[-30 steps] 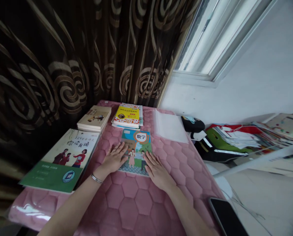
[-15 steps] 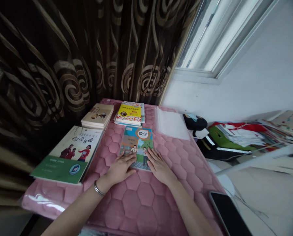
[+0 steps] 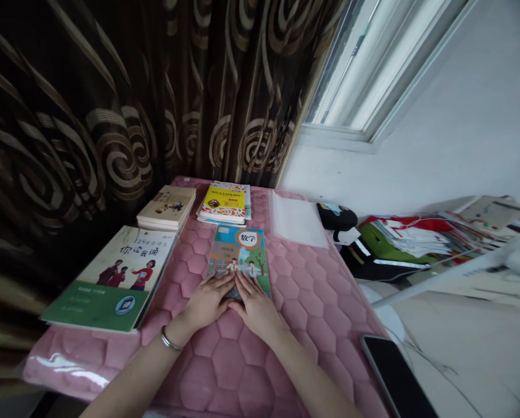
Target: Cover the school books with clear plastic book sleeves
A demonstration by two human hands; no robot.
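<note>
A math textbook [image 3: 237, 249] with a blue and green cover lies flat on the pink hexagon-patterned table cover [image 3: 242, 348]. My left hand [image 3: 210, 299], with a silver bangle at its wrist, rests flat over the book's lower left part. Beside it, my right hand [image 3: 255, 305] lies flat on the lower right part, and the two hands meet near the book's bottom edge. Both hands have their fingers stretched out and grip nothing. The lower edge of the cover is partly hidden under them.
Left of the hands lies a green-and-white book [image 3: 111, 278], with beige books [image 3: 168, 206] behind it. A yellow-covered book stack [image 3: 225, 200] and clear plastic sleeves [image 3: 297, 220] are at the back. A phone [image 3: 397, 374] sits at the right edge, near piled papers [image 3: 403, 235].
My right hand has slid left across the textbook until it meets my left hand. The whole view has shifted slightly. The textbook stays flat in its place.
</note>
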